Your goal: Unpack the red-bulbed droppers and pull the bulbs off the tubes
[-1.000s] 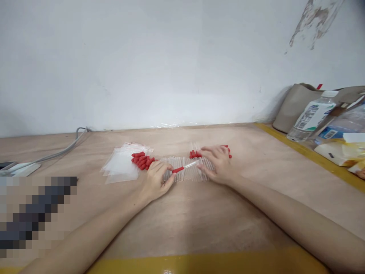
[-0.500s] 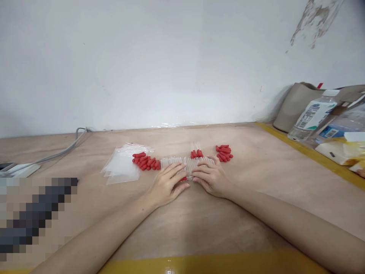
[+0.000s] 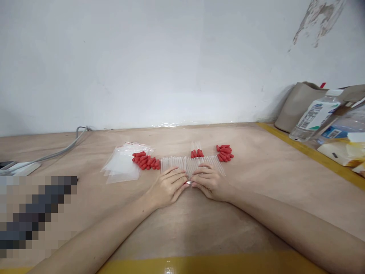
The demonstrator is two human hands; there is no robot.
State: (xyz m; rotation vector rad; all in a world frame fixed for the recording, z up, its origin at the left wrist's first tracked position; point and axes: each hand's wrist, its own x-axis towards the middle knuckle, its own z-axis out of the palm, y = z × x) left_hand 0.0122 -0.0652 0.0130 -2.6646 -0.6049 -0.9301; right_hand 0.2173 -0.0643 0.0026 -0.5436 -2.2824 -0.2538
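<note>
My left hand is closed, thumb against fingers, round a red rubber bulb that barely shows at the fingertips. Facing it, my right hand pinches a clear glass dropper tube, whose end spans the small gap between the hands. Behind both hands, a row of clear tubes lies side by side on the table. Several tubes with red bulbs on them rest just beyond that row. Loose red bulbs form a left pile and a right pile.
Clear zip bags lie in a stack at the left. A grey cable runs along the far left. On the right, past the yellow tape, stand a plastic bottle, a grey-beige bag and wrappers.
Both hands have drawn slightly nearer me and closed. The left fingers now cover most of the red bulb, and a tube end shows between the hands. More of the tube row is uncovered.
</note>
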